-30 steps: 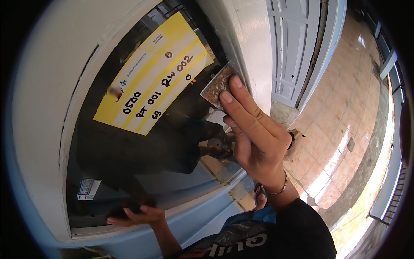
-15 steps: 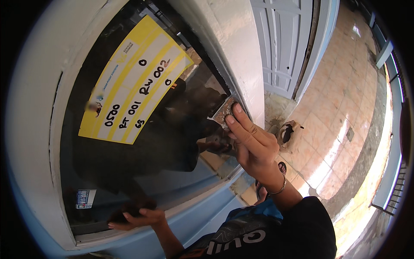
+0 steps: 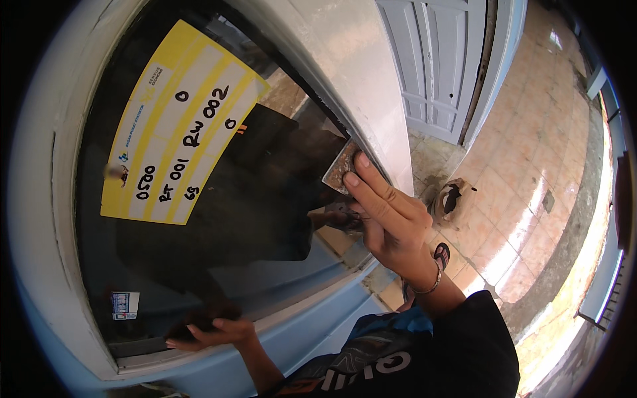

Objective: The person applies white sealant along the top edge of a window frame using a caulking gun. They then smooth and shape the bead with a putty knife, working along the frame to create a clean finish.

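Note:
My right hand (image 3: 398,222) holds a flat, rust-stained metal scraper (image 3: 337,174), two fingers pressed along its blade. The blade lies against the dark window glass (image 3: 219,285), close beside the white window frame (image 3: 345,73). Any handle is hidden within my palm. My left hand (image 3: 225,333) is at the lower part of the pane by the sill, its fingers stretched out and holding nothing visible. A dark reflection of it shows in the glass. Up on the pane is a yellow and white sticker (image 3: 176,132) with black handwriting.
A small blue and white sticker (image 3: 125,305) is low on the glass. To the right stand a pale panelled door (image 3: 438,66) and a crumpled brown bag (image 3: 453,199) on the tiled floor (image 3: 511,172). My sandalled foot (image 3: 442,255) shows below the right hand.
The view has shifted slightly, so the yellow sticker sits farther left. The scraper appears a little flatter against the glass beside the frame. My left hand has stayed nearly in place.

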Demonstrator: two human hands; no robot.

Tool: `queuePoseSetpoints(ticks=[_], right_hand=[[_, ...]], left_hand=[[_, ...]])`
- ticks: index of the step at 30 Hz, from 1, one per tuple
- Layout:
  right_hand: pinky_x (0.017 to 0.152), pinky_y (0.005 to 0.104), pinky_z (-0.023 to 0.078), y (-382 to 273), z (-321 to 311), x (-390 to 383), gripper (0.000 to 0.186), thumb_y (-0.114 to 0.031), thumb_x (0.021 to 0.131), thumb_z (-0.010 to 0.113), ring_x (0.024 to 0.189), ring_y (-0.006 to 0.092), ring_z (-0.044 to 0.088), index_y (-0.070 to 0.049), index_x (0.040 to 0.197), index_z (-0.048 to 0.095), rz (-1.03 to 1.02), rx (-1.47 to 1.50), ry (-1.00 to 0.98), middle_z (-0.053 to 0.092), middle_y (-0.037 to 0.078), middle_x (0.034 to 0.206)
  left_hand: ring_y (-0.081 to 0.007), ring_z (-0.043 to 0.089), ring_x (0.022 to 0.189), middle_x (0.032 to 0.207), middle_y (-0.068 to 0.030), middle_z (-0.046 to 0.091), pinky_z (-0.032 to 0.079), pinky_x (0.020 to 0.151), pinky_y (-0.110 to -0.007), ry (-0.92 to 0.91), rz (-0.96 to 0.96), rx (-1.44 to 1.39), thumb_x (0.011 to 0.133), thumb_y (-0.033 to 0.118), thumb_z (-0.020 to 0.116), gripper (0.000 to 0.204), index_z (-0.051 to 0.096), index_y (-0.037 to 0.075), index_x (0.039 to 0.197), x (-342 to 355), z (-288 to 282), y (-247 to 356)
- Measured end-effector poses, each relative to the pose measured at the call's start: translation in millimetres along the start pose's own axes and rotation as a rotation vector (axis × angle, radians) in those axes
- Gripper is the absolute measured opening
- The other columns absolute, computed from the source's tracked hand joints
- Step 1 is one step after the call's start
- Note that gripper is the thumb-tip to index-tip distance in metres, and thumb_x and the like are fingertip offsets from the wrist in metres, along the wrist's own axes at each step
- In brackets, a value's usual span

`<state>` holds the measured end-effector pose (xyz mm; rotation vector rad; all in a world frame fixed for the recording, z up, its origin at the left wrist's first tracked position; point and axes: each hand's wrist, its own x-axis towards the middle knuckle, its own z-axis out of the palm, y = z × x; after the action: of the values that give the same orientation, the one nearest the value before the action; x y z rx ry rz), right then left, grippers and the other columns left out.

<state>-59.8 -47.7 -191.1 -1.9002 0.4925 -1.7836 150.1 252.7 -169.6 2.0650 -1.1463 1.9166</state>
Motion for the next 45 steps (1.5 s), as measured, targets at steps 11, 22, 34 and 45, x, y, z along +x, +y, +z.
queuePoseSetpoints(ticks=[11, 22, 34, 45], right_hand=[[0.06, 0.0289, 0.058, 16, 6, -30, 0.05, 0.013, 0.074, 0.079, 0.066, 0.0193, 0.069, 0.001, 0.122, 0.077, -0.032, 0.02, 0.093, 0.069, 0.025, 0.136], [0.057, 0.028, 0.055, 28, 0, -55, 0.047, 0.004, 0.078, 0.082, 0.06, 0.0153, 0.062, -0.003, 0.124, 0.077, 0.06, -0.083, -0.074, 0.07, 0.019, 0.137], [0.061, 0.0292, 0.057, 26, 1, -36, 0.049, 0.009, 0.075, 0.081, 0.063, 0.017, 0.066, -0.003, 0.123, 0.077, -0.035, 0.008, 0.069, 0.07, 0.02, 0.138], [0.063, 0.0309, 0.058, 42, -8, -70, 0.051, 0.008, 0.077, 0.08, 0.067, 0.0203, 0.068, -0.003, 0.126, 0.076, 0.024, -0.071, -0.045, 0.07, 0.02, 0.138]], left_hand=[[-0.05, 0.012, 0.16, 0.172, -0.0292, 0.012, 0.016, 0.125, -0.069, 0.013, 0.021, 0.015, 0.116, 0.032, 0.029, 0.052, 0.035, 0.005, 0.159, 1, 2, 0], [-0.0492, 0.015, 0.16, 0.173, -0.0276, 0.014, 0.019, 0.125, -0.067, 0.029, 0.042, 0.024, 0.115, 0.03, 0.032, 0.051, 0.036, 0.006, 0.16, 5, 1, 2], [-0.0477, 0.019, 0.159, 0.172, -0.0279, 0.017, 0.019, 0.126, -0.068, 0.054, 0.018, 0.022, 0.115, 0.032, 0.033, 0.051, 0.039, 0.004, 0.158, 5, 2, 4], [-0.0486, 0.018, 0.16, 0.172, -0.0275, 0.016, 0.019, 0.125, -0.068, 0.055, 0.047, -0.004, 0.115, 0.031, 0.035, 0.051, 0.04, 0.004, 0.158, 7, 1, 4]])
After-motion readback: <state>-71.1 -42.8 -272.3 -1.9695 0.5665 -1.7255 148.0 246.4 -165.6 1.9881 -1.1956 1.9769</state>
